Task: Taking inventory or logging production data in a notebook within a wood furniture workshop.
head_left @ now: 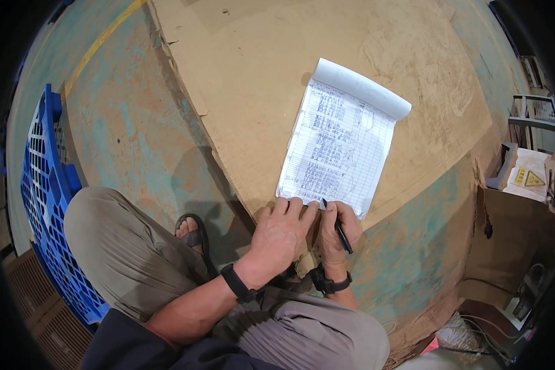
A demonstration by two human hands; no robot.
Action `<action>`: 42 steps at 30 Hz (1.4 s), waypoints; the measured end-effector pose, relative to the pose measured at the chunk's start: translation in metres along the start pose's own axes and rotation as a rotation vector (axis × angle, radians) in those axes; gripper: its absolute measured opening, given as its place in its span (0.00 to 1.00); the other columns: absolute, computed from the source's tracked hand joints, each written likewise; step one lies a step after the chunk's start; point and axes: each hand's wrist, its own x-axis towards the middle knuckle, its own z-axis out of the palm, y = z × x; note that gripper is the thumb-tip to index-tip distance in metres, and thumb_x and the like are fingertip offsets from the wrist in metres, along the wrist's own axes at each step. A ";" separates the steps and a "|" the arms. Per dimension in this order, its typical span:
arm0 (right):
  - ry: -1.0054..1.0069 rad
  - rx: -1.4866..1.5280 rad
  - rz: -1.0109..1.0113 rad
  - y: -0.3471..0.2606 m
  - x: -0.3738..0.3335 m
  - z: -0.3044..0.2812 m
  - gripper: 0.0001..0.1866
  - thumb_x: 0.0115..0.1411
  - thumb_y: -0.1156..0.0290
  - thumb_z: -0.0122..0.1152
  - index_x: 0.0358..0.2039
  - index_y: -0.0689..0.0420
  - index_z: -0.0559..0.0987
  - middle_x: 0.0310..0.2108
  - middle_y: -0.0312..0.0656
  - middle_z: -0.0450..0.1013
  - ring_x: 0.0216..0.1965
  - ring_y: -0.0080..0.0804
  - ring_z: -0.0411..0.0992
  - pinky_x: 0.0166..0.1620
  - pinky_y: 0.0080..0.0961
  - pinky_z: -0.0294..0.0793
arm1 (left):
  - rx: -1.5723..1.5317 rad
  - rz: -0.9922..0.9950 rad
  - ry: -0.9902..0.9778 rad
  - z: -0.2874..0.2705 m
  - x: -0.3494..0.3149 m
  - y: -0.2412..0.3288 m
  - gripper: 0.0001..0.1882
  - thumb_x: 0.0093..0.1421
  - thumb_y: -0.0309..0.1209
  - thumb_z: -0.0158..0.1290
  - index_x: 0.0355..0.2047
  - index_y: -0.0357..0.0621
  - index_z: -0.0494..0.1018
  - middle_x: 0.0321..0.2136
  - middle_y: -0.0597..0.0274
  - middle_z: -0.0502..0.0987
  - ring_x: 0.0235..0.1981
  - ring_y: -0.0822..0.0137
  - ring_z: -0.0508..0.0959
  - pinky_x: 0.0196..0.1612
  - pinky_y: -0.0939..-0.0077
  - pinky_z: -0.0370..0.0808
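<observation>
A notepad of lined, gridded paper (333, 148) lies on a large flat cardboard sheet (246, 68), its top pages rolled back. Handwriting in dark ink fills much of the page down to near its lower edge. Across the bottom left of the page rests my left hand (280, 229), fingers stretched out flat and holding nothing. Close beside it, my right hand (339, 231) is closed on a black pen (343, 237), whose tip points at the bottom of the sheet. Black bands circle both wrists.
Left of my knee stands a blue plastic lattice crate (49, 203). To the right are a cardboard box (505, 234) and a white item with a yellow warning label (529, 178). Cables (484, 330) lie at the lower right. My sandalled foot (193, 234) is on the worn green floor.
</observation>
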 end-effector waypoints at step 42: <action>-0.013 0.001 -0.035 0.003 -0.001 -0.002 0.03 0.62 0.78 0.65 0.31 0.62 0.80 0.24 0.47 0.75 0.23 0.40 0.74 0.30 0.32 0.73 | -0.004 -0.001 0.003 0.000 0.001 0.000 0.29 0.59 0.29 0.55 0.63 0.48 0.71 0.42 0.59 0.72 0.45 0.59 0.73 0.43 0.64 0.74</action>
